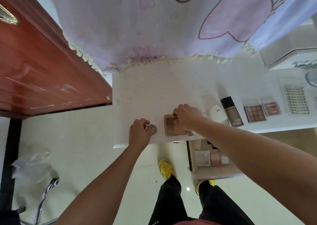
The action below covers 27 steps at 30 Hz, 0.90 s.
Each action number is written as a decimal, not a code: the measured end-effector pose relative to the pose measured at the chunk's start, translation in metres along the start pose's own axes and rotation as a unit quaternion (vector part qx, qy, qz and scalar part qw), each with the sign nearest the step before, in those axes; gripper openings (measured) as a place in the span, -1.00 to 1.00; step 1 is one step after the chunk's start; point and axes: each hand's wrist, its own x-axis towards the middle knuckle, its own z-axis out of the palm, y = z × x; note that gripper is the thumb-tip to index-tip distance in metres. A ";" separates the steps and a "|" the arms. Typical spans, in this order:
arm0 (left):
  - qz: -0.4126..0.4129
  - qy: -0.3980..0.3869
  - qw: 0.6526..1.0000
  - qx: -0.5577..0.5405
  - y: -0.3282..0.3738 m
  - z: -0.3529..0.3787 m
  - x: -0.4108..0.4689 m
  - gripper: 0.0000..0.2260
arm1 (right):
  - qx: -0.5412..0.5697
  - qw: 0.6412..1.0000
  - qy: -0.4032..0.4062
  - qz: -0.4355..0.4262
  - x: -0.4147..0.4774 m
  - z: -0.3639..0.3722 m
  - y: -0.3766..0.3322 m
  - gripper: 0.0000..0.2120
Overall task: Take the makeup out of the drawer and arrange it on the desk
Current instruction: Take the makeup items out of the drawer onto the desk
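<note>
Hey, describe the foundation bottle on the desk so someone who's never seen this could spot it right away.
Start at the white desk and follow the row of makeup along its right side. The foundation bottle sits between a white oval item and a nine-pan eyeshadow palette. It is the only bottle there: a long beige body with a black cap.
</note>
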 end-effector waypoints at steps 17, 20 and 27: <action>-0.010 0.049 0.998 0.026 -0.002 -0.015 -0.026 -0.82 | 0.056 0.996 0.063 -0.002 -0.002 -0.003 0.008 -0.72; 0.021 0.041 0.999 0.027 0.015 -0.010 -0.040 -0.90 | 0.108 0.987 0.118 -0.004 -0.029 -0.018 0.025 -0.68; 0.080 -0.071 0.993 0.045 0.064 0.060 -0.095 -0.87 | 0.143 0.977 0.154 0.030 -0.130 0.014 0.109 -0.70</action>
